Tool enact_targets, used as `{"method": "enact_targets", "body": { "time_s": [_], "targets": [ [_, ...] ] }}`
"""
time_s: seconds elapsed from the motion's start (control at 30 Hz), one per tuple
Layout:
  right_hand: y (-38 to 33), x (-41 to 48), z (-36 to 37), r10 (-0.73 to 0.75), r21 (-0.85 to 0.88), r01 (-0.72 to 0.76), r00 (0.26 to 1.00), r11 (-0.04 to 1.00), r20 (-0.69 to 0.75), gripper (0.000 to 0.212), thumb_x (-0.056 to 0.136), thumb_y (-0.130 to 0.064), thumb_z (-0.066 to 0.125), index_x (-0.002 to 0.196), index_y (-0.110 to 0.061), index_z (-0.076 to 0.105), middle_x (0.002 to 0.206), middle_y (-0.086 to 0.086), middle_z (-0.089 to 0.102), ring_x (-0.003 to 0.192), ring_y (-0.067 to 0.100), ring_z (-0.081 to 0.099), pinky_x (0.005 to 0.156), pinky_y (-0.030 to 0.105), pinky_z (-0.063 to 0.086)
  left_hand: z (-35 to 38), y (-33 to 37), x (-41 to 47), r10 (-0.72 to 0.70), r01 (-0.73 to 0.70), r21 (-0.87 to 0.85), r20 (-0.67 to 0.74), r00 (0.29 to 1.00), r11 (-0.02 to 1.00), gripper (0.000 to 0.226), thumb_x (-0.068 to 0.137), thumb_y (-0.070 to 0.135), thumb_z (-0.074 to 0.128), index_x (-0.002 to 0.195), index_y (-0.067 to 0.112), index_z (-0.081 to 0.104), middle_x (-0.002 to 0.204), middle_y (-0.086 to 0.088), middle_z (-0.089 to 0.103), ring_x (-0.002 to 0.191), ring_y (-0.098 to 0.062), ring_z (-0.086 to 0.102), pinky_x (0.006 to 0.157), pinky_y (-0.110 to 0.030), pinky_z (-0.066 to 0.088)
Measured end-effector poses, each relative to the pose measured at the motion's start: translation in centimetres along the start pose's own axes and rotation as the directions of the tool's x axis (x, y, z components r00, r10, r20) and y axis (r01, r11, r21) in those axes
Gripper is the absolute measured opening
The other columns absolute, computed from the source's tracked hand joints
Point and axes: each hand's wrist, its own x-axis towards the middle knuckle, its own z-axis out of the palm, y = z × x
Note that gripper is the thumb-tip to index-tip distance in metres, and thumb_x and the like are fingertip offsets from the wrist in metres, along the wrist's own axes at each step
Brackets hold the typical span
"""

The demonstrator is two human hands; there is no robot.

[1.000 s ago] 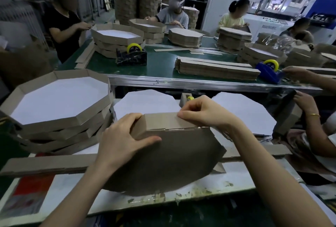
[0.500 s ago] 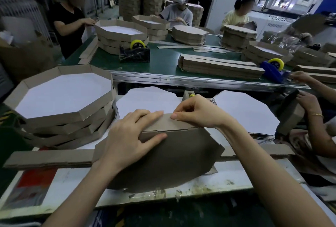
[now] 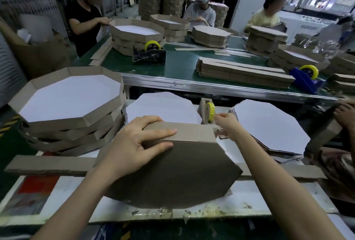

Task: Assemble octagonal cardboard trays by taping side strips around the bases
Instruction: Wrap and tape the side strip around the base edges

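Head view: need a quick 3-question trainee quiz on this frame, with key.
1. True or false: the left hand holds the side strip against the brown base.
2. The right hand is at which item? A) the yellow tape roll just behind the base; B) the blue dispenser on the green table; C) the bundle of strips on the green table.
3. Fill in: the stack of finished trays sits on the person's ____ side.

Key: 1 true; 2 A; 3 left.
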Motion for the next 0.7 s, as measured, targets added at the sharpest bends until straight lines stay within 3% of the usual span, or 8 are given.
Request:
{"method": "enact_targets", "body": {
  "time_s": [0.1, 0.23, 0.33, 0.43, 0.53, 0.6, 0.63, 0.7],
  "targets": [
    [2.6, 3.9, 0.3, 0.154, -0.009, -0.154, 0.988, 0.988, 0.014, 0.033, 0.102, -0.015, 0.049, 0.128, 0.003, 0.053, 0.13, 0.024, 0.057, 0.071, 0.024, 0.054, 0.067, 0.046, 0.057, 0.0, -0.2, 0.6, -0.038, 0.039, -0.014, 0.038, 0.999, 0.999, 0.034, 0.082, 0.058, 0.059, 0.114, 0.05, 0.066, 0.127, 0.016, 0.056, 0.12, -0.006, 0.05, 0.098, -0.037, 0.046],
    [4.5, 8.2, 1.3, 0.24, -0.048, -0.238, 0.97, 0.97, 0.034, 0.029, 0.103, -0.019, 0.049, 0.126, -0.001, 0.048, 0.108, 0.019, 0.058, 0.084, 0.034, 0.062, 0.083, 0.059, 0.056, 0.2, -0.4, 1.6, -0.061, 0.063, -0.033, 0.067, 0.996, 0.997, 0.033, 0.081, 0.056, 0.063, 0.113, 0.05, 0.067, 0.129, 0.021, 0.055, 0.123, -0.005, 0.049, 0.1, -0.041, 0.046],
    [5.5, 11.4, 1.9, 0.252, -0.117, -0.246, 0.967, 0.962, 0.035, 0.034, 0.1, -0.014, 0.051, 0.132, -0.002, 0.048, 0.116, 0.019, 0.06, 0.103, 0.031, 0.064, 0.094, 0.05, 0.054, 0.3, -0.6, 2.4, -0.091, 0.093, -0.022, 0.096, 0.991, 0.995, 0.034, 0.08, 0.06, 0.059, 0.113, 0.055, 0.065, 0.13, 0.023, 0.054, 0.125, -0.003, 0.048, 0.101, -0.042, 0.046],
    [6.5, 13.9, 2.6, 0.258, -0.086, -0.254, 0.965, 0.963, 0.041, 0.036, 0.097, -0.006, 0.054, 0.132, 0.004, 0.051, 0.086, 0.006, 0.055, 0.073, 0.019, 0.054, 0.075, 0.036, 0.055, 0.4, -0.8, 3.0, -0.104, 0.107, -0.02, 0.111, 0.988, 0.994, 0.033, 0.08, 0.059, 0.062, 0.114, 0.056, 0.063, 0.13, 0.025, 0.054, 0.125, -0.002, 0.048, 0.101, -0.039, 0.046],
    [7.4, 15.5, 3.2, 0.34, -0.009, -0.341, 0.94, 0.94, -0.032, 0.016, 0.096, -0.006, 0.059, 0.109, 0.003, 0.058, 0.095, 0.016, 0.063, 0.076, 0.025, 0.06, 0.08, 0.041, 0.057, 0.6, -1.0, 3.5, -0.115, 0.117, -0.013, 0.103, 0.988, 0.993, 0.032, 0.081, 0.054, 0.067, 0.113, 0.055, 0.065, 0.129, 0.026, 0.054, 0.124, -0.001, 0.049, 0.102, -0.034, 0.044],
    [7.7, 16.3, 3.1, 0.374, 0.163, -0.367, 0.927, 0.916, -0.011, 0.002, 0.096, -0.005, 0.058, 0.095, -0.003, 0.058, 0.103, 0.017, 0.063, 0.076, 0.023, 0.06, 0.077, 0.039, 0.057, 0.8, -1.2, 3.7, -0.111, 0.112, -0.007, 0.087, 0.99, 0.994, 0.032, 0.08, 0.056, 0.067, 0.112, 0.054, 0.066, 0.128, 0.026, 0.055, 0.123, 0.0, 0.05, 0.102, -0.027, 0.043],
    [7.8, 16.4, 2.8, 0.364, 0.249, -0.358, 0.931, 0.9, 0.02, 0.001, 0.096, -0.006, 0.057, 0.096, -0.006, 0.057, 0.103, 0.014, 0.06, 0.074, 0.021, 0.058, 0.071, 0.036, 0.055, 0.9, -1.2, 3.9, -0.109, 0.11, -0.006, 0.082, 0.991, 0.994, 0.032, 0.08, 0.057, 0.065, 0.111, 0.055, 0.066, 0.128, 0.026, 0.055, 0.123, 0.0, 0.05, 0.102, -0.026, 0.043],
    [8.3, 16.2, 2.6, 0.342, 0.378, -0.332, 0.939, 0.864, 0.043, 0.02, 0.096, -0.009, 0.057, 0.115, -0.004, 0.059, 0.095, 0.007, 0.057, 0.072, 0.018, 0.055, 0.065, 0.034, 0.051, 1.1, -1.3, 4.3, -0.114, 0.115, -0.01, 0.083, 0.99, 0.993, 0.032, 0.079, 0.059, 0.062, 0.111, 0.056, 0.065, 0.128, 0.026, 0.055, 0.123, -0.001, 0.05, 0.102, -0.028, 0.044]
  ]
}}
